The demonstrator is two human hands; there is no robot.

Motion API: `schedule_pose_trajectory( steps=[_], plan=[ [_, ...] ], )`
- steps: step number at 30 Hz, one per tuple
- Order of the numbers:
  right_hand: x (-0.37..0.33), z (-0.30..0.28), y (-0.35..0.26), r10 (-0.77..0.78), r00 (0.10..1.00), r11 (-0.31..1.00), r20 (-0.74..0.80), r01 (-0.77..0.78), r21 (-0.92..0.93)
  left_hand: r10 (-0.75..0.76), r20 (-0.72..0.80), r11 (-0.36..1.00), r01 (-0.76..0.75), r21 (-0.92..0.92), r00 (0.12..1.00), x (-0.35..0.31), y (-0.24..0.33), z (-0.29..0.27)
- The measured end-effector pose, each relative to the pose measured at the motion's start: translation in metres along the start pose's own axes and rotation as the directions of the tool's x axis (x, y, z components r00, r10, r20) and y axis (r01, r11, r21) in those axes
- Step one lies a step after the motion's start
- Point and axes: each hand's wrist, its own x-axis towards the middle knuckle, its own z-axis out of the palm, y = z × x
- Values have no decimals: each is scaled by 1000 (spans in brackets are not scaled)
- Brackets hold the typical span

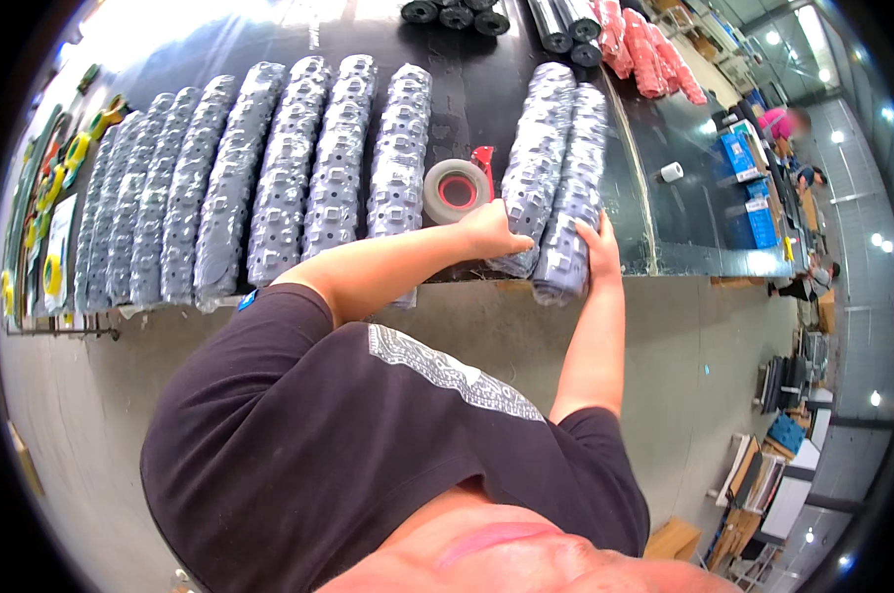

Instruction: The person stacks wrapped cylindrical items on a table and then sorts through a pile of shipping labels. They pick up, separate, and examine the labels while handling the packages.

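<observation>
Two long grey knobbed rolls in shiny clear film lie side by side at the table's near edge, a left roll (pixel 538 148) and a right roll (pixel 573 212). My right hand (pixel 603 252) is wrapped round the outer side of the right roll, near its close end. Against the left roll's near end is my left hand (pixel 492 231), its fingers curled and its thumb pointing right; what lies in those fingers is hidden. Just beyond it, a large roll of clear tape (pixel 437 206) with a red core lies flat, a red piece (pixel 482 158) beside it.
Several similar film-wrapped rolls (pixel 291 163) stand in a row on the dark table (pixel 471 109) to the left. Black rolls (pixel 457 17) and red rolls (pixel 654 59) lie at the far side. A small white roll (pixel 671 172) and blue boxes (pixel 760 219) are rightward. People work beyond.
</observation>
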Motion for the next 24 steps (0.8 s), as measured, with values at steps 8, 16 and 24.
schedule_pose_trajectory(
  steps=[8, 16, 24],
  plan=[
    [70, -60, 82, 235, 916, 750, -324, -383, -539, 355, 79, 818, -351, 456, 931, -3, -53, -12],
    [133, -61, 67, 174, 968, 834, -179, -241, -496, -18, -274, 643, 222, 733, 961, 32, -49, -10],
    [164, -66, 79, 25, 999, 944, -27, -33, -327, 238, -478, 818, 91, 567, 845, 33, -56, -12]
  ],
)
